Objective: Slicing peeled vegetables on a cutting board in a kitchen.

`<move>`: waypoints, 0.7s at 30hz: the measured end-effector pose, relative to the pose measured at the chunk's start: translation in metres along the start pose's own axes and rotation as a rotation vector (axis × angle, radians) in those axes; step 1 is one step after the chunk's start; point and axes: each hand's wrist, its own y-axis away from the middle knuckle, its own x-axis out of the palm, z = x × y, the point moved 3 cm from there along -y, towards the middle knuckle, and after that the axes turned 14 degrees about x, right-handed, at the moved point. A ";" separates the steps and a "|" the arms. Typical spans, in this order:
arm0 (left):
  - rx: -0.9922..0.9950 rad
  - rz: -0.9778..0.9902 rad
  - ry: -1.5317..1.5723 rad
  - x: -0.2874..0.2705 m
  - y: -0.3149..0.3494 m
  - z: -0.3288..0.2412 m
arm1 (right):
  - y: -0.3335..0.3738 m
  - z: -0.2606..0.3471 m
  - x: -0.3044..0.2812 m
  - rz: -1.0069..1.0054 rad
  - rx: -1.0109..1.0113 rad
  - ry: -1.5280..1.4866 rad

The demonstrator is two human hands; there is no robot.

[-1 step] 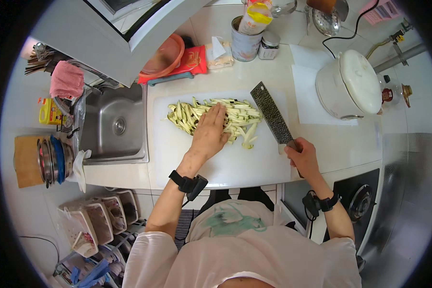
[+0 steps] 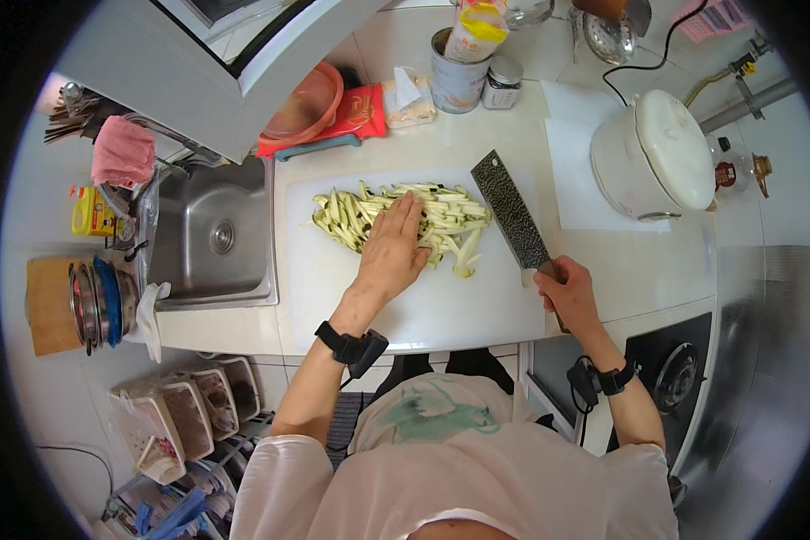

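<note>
My left hand (image 2: pixel 390 245) lies flat, palm down, on a heap of pale green vegetable strips (image 2: pixel 454 211). Its fingers are stretched out. A few strips have dark bits of skin; their exact kind I cannot tell. They are spread across the back part of a white cutting board (image 2: pixel 405 315). Closed around the handle of a cleaver, my right hand (image 2: pixel 569 292) is at the board's right edge. The cleaver's dark, dimpled blade (image 2: pixel 510 209) points away and to the left, just right of the strips and apart from them.
A steel sink (image 2: pixel 211 234) is set into the counter at left. Behind the board are an orange bowl (image 2: pixel 310 112), a red packet (image 2: pixel 360 112), a can (image 2: pixel 459 81) and a jar (image 2: pixel 502 85). A lidded white pot (image 2: pixel 621 166) stands right; a stove burner (image 2: pixel 675 376) is at lower right.
</note>
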 end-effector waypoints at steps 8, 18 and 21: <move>0.266 0.177 0.238 0.044 0.036 -0.055 | 0.004 -0.018 0.004 0.030 0.094 -0.203; 0.288 0.146 0.074 0.077 0.018 -0.058 | 0.013 -0.025 0.002 -0.009 0.115 -0.219; 0.234 0.105 0.024 0.085 0.012 -0.049 | 0.013 -0.027 0.002 -0.013 0.134 -0.233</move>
